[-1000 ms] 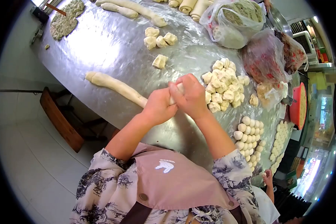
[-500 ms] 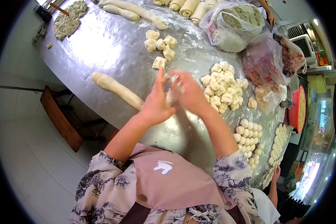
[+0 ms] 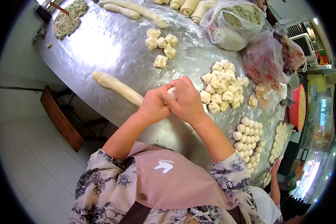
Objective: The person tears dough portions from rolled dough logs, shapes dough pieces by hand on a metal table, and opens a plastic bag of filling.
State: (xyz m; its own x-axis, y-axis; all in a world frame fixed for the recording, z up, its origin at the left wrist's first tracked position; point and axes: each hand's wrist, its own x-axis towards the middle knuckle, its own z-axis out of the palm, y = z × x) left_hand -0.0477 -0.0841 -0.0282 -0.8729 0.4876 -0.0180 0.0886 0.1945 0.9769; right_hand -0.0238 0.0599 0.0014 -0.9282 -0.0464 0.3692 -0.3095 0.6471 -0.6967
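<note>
A long rope of dough (image 3: 119, 89) lies on the steel table, and its near end runs into my left hand (image 3: 155, 105). That hand is closed around the rope. Pressed against it is my right hand (image 3: 186, 100), its fingers closed over the pale end of the rope that shows between the two hands. Just beyond them sits one torn dough piece (image 3: 160, 61), with a small cluster of dough pieces (image 3: 169, 51) farther off. A larger heap of dough pieces (image 3: 224, 84) lies to the right of my right hand.
Rows of dough balls (image 3: 246, 137) and flattened rounds (image 3: 278, 143) lie right, where a co-worker's hand (image 3: 275, 166) touches the rounds. Plastic bags of filling (image 3: 263, 58), a red basin (image 3: 297, 108), dough rolls (image 3: 190, 6) and a wooden bench (image 3: 59, 119) stand around.
My hands have come together; before, the right one was blurred and raised, with fingers apart, and my left fingers were stretched out. The co-worker's hand at the right has moved up onto the rounds.
</note>
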